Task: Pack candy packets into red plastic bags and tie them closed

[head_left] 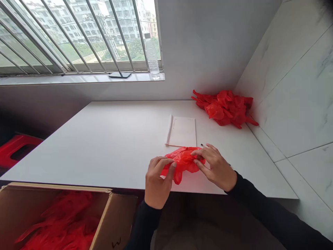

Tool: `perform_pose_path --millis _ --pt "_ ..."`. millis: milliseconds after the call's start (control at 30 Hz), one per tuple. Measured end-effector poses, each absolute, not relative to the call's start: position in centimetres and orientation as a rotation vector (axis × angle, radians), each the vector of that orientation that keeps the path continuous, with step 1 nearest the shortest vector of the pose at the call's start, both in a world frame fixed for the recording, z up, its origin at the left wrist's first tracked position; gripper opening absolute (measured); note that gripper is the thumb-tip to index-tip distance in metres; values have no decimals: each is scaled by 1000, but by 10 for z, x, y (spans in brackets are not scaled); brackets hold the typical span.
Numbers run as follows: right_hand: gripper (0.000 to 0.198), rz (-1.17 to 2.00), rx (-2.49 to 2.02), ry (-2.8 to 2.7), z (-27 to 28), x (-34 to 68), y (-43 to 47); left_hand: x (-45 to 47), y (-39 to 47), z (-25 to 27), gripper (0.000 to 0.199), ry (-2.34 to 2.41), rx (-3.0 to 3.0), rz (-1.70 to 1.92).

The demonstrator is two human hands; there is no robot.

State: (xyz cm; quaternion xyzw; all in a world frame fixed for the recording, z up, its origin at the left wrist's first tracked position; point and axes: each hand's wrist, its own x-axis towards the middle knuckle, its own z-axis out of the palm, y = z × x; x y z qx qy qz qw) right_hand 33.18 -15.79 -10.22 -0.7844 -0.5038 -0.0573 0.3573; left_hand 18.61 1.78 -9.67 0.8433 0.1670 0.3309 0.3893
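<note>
A crumpled red plastic bag (184, 163) is between my two hands, over the front part of the white table. My left hand (159, 178) pinches its left side between thumb and fingers. On the bag's right side, the thumb and fingertips of my right hand (215, 166) grip the thin plastic. Just behind the bag lies a notepad (182, 132) with its cover folded back on the left. A pen (202, 145) shows only in part, the rest being hidden by my right hand.
Several red plastic bags (226, 107) lie heaped at the table's (117, 139) back right corner, against the walls. A cardboard box (122, 211) holding more red bags stands at the front left. On the windowsill are a phone (120, 75) and a plastic bottle (152, 57). A red stool (18, 147) stands left.
</note>
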Motion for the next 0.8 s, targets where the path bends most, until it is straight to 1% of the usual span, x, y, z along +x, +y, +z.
perform_pose_path --millis 100,167,200,233,300,333,367,433,500,567,600,633,667,767,800 --pt "19 -110 -2047 -1189 -93 334 -168 180 35 -101 17 644 2008 946" --pt "23 -50 -2057 -1074 -87 334 -173 177 39 -100 21 722 1921 1023" --pt "25 -8 -2059 -1028 -85 332 -174 176 37 -98 26 701 1920 1054" --pt "26 32 -2059 -1000 -83 330 -174 176 33 -95 37 644 1967 1070" --pt "18 92 -2056 -1008 -80 326 -172 179 21 -90 59 459 2182 1029" --pt "12 100 -2050 -1021 -79 325 -170 181 16 -88 61 362 2299 999" --pt "7 90 -2038 -1027 -78 323 -168 183 13 -86 55 294 2382 980" --pt "2 76 -1993 -1004 -75 322 -169 184 14 -85 31 304 2374 997" --pt "6 141 -1919 -916 -73 322 -175 181 21 -84 13 429 2225 1056" --pt "11 245 -1857 -794 -72 323 -184 175 30 -82 5 575 2084 1070" --pt "14 278 -1837 -735 -71 323 -189 172 32 -79 5 625 2041 1079" --pt "16 291 -1825 -691 -71 322 -193 169 33 -77 8 651 2025 1084" --pt "18 288 -1819 -667 -70 321 -196 168 32 -74 16 649 2041 1075" --pt "30 291 -1832 -699 -68 317 -200 170 22 -67 53 491 2257 987" --pt "31 300 -1851 -732 -67 316 -199 172 18 -66 57 428 2331 949"
